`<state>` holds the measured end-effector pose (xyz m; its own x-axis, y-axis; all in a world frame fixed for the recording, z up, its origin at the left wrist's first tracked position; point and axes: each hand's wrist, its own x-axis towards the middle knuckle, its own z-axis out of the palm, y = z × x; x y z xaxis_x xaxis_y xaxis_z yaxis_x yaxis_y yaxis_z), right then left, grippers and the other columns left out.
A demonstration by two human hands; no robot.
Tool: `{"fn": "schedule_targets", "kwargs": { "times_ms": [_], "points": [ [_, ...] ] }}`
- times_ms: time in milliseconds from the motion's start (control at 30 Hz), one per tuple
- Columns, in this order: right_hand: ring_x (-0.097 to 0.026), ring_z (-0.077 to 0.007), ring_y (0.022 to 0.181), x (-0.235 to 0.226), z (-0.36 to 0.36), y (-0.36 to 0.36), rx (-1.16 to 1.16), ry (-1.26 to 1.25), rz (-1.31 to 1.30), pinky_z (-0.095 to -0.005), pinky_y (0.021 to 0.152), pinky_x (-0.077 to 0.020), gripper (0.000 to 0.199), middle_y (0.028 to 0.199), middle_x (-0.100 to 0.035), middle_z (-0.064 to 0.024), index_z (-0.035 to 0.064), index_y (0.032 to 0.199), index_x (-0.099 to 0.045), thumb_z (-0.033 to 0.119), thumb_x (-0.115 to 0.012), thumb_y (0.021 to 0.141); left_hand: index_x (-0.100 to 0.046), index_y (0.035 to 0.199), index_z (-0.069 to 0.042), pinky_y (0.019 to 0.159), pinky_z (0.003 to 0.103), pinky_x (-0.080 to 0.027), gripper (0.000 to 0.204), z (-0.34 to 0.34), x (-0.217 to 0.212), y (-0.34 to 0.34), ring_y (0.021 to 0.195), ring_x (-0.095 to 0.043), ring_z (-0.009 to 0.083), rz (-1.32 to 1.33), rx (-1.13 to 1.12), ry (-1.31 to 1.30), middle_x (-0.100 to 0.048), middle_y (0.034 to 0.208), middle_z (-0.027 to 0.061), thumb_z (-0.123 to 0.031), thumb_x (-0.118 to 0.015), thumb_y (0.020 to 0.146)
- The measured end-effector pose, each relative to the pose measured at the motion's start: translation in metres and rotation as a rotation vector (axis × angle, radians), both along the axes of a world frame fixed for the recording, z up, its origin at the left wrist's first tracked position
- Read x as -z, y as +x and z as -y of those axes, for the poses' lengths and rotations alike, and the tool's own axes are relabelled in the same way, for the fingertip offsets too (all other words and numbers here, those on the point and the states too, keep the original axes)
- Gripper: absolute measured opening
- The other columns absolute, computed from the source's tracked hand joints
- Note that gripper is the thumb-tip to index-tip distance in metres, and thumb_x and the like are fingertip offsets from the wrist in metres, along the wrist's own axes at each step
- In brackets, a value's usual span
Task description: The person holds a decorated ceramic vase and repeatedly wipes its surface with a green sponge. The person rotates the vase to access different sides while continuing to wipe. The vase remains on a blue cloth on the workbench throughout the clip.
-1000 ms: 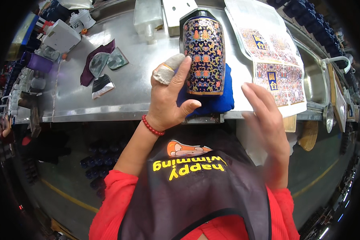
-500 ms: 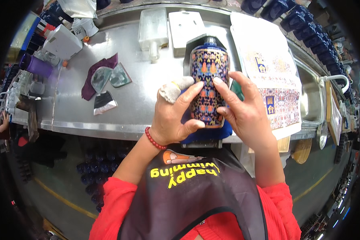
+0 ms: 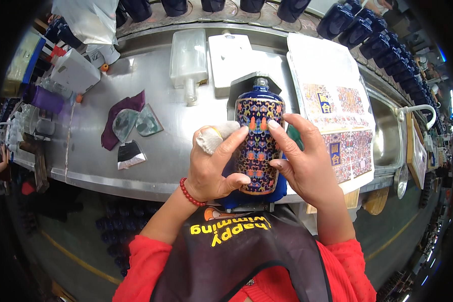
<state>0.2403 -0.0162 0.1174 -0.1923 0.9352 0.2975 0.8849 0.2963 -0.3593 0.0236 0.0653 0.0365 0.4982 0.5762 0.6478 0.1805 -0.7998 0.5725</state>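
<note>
A dark blue bottle (image 3: pixel 259 151) with a colourful floral pattern lies face up, its neck pointing away from me. Under it are a dark angular support (image 3: pixel 273 88) and a blue pad (image 3: pixel 231 200). My left hand (image 3: pixel 209 166) is at the bottle's left side, with index fingertip on the pattern and thumb by the lower edge. A grey cloth cover sits on one of its fingers. From the right, my right hand (image 3: pixel 309 163) lays its index fingertip and thumb on the pattern, other fingers along the side. Both hands are closed around the bottle's sides.
Printed pattern sheets (image 3: pixel 337 116) lie right of the bottle, beside a metal sink (image 3: pixel 387 143). Left on the steel bench (image 3: pixel 93 156) are a purple cloth (image 3: pixel 111 133) and grey-green pieces (image 3: pixel 148 123). Behind stand a clear bottle (image 3: pixel 189 60), a white block (image 3: pixel 230 53) and several blue bottles.
The whole view has shifted, so bench and bottle appear lower. Both hands have slid a little along the bottle toward its neck, fingers still on the pattern.
</note>
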Motion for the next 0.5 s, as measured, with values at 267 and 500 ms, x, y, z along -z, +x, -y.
{"fn": "schedule_targets", "kwargs": {
  "times_ms": [267, 500],
  "points": [
    [-0.054, -0.0398, 0.122, -0.006, -0.02, 0.008, -0.026, -0.015, -0.044, -0.0476, 0.103, -0.0463, 0.066, 0.137, -0.052, -0.019, 0.0096, 0.139, -0.06, 0.016, -0.082, 0.077, -0.058, 0.14, 0.0, 0.102, 0.046, -0.04, 0.083, -0.021, -0.01, 0.009, 0.111, -0.059, 0.036, -0.039, -0.006, -0.01, -0.063, 0.125, 0.0203, -0.068, -0.055, 0.093],
    [-0.055, -0.0402, 0.122, -0.007, -0.029, 0.013, -0.02, -0.012, 0.008, -0.0478, 0.102, -0.0466, 0.066, 0.136, -0.052, -0.0197, 0.0093, 0.141, -0.058, 0.018, -0.08, 0.08, -0.06, 0.137, 0.0, 0.098, 0.045, -0.041, 0.076, -0.028, -0.015, 0.013, 0.107, -0.062, 0.0352, -0.031, -0.009, 0.014, -0.066, 0.119, 0.0181, -0.063, -0.056, 0.095]
  ]
}}
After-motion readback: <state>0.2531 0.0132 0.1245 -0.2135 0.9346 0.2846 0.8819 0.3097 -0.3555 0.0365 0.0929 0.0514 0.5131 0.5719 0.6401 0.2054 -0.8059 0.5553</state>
